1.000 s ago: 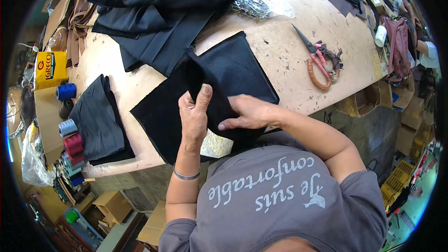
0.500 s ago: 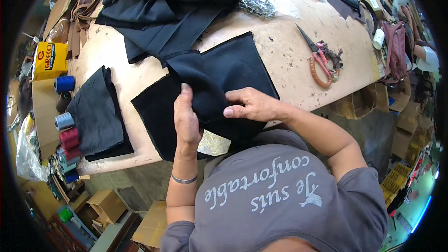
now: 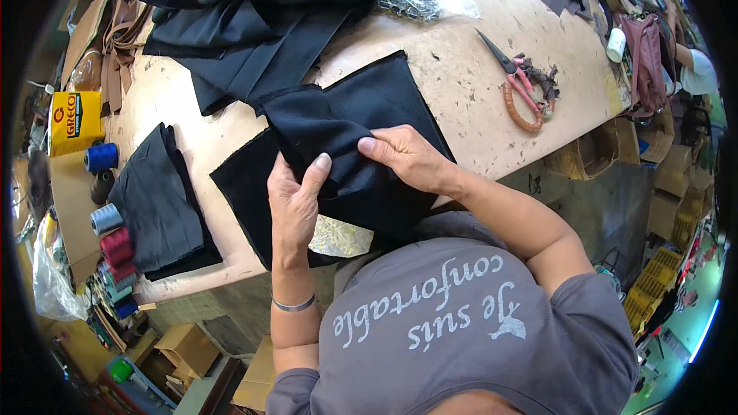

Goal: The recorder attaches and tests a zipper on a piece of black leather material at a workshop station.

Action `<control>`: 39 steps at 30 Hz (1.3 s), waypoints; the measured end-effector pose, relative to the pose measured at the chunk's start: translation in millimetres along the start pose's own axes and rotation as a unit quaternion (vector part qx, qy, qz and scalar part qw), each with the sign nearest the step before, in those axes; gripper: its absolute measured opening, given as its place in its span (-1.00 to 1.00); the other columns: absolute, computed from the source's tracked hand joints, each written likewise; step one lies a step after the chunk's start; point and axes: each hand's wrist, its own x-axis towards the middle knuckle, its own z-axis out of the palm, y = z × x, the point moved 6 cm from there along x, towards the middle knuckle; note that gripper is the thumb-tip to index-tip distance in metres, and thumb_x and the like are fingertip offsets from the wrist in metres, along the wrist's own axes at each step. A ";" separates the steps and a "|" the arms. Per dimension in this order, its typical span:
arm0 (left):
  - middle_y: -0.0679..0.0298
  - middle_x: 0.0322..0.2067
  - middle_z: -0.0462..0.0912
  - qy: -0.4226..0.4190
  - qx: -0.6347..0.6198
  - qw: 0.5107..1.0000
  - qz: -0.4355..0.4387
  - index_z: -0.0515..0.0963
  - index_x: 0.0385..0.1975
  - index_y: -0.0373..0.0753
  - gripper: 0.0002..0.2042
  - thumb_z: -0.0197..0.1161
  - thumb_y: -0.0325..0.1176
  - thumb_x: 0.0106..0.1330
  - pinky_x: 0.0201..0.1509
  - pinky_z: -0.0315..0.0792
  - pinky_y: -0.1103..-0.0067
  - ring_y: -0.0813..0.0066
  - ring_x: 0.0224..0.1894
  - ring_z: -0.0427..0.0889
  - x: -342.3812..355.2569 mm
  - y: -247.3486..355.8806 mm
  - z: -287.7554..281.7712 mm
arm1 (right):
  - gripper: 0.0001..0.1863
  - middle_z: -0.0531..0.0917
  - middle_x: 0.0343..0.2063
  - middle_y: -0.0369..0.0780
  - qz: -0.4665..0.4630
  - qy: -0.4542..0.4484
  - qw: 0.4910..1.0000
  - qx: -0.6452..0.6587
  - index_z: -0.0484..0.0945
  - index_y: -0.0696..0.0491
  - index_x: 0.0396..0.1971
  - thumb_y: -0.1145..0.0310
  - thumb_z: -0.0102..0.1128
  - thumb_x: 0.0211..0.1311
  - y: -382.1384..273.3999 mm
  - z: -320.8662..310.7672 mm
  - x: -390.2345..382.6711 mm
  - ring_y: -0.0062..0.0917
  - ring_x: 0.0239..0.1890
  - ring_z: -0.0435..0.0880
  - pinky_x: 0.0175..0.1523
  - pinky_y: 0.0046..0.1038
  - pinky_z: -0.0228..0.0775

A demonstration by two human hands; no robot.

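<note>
My left hand (image 3: 294, 198) grips the left edge of a folded black cloth (image 3: 319, 124), its thumb lying on top and its other fingers partly hidden underneath. At the cloth's right side my right hand (image 3: 411, 157) pinches the fabric between thumb and fingers. The held cloth is raised and wrinkled between both hands. Flat black fabric panels (image 3: 384, 88) lie beneath it near the table's front edge. A patterned pale sheet (image 3: 342, 237) shows just below the cloth, by my left wrist.
Left on the table (image 3: 484, 119) lie stacked dark cloth pieces (image 3: 157, 200) beside thread spools (image 3: 106, 220) and a yellow box (image 3: 75, 123). A large black fabric heap (image 3: 254, 31) sits at the back. Scissors (image 3: 513, 81) with pink and wrapped handles rest to the right, near the table edge.
The left thumb has come over onto the cloth, and the right hand has shifted up its side. The cloth's raised fold looks flatter. The whole view has shifted slightly.
</note>
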 end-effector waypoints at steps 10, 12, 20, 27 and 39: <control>0.09 -0.35 0.54 -0.084 0.527 0.804 0.261 0.56 -0.20 -0.18 -0.62 0.16 -0.69 -0.07 -0.30 0.47 0.48 0.17 -0.36 0.59 -25.5 41.6 8.9 | -0.69 0.58 -0.41 -0.25 0.045 0.189 0.939 0.283 0.49 0.24 -0.35 0.28 -0.11 0.30 34.0 -33.4 26.5 -0.62 -0.37 0.50 -0.21 -0.52 0.34; 0.08 -0.31 0.52 -0.029 0.547 0.806 0.224 0.53 -0.22 -0.21 -0.65 0.16 -0.68 -0.05 -0.26 0.46 0.45 0.14 -0.34 0.58 -20.9 36.1 1.0 | -0.65 0.60 -0.38 -0.10 0.021 0.132 0.987 0.094 0.47 0.26 -0.29 0.22 0.04 0.19 23.6 -28.9 24.8 -0.47 -0.35 0.54 -0.16 -0.46 0.37; 0.01 0.10 0.26 0.000 0.410 0.900 0.145 0.30 0.08 -0.38 -0.40 0.15 -0.68 -0.11 0.21 0.21 0.46 0.14 0.14 0.34 -21.5 39.8 -8.4 | -0.58 0.57 -0.27 0.07 0.144 -0.134 0.955 -0.223 0.49 0.26 -0.19 0.34 0.22 -0.09 19.4 -1.7 5.7 -0.11 -0.12 0.53 -0.01 -0.26 0.34; 0.07 -0.05 0.49 -0.196 0.356 0.906 0.117 0.53 -0.13 -0.28 -0.44 -0.02 -0.79 -0.26 0.20 0.17 0.45 0.13 0.15 0.35 -46.2 92.9 -23.9 | -0.72 0.62 -0.31 -0.05 0.009 -0.303 0.724 -0.620 0.57 0.13 -0.30 0.45 0.09 -0.11 -7.3 -6.4 76.5 -0.20 -0.21 0.61 -0.13 -0.25 0.48; -0.04 -0.30 0.61 -0.119 0.444 0.874 0.160 0.58 -0.33 -0.36 -0.65 0.06 -0.73 -0.18 0.13 0.29 0.34 0.09 -0.11 0.59 -73.4 155.5 -57.6 | -0.69 0.59 -0.41 -0.03 -0.413 0.089 0.872 -0.249 0.51 0.22 -0.31 0.64 -0.20 -0.03 -199.1 -5.6 121.9 -0.34 -0.35 0.60 -0.28 -0.44 0.46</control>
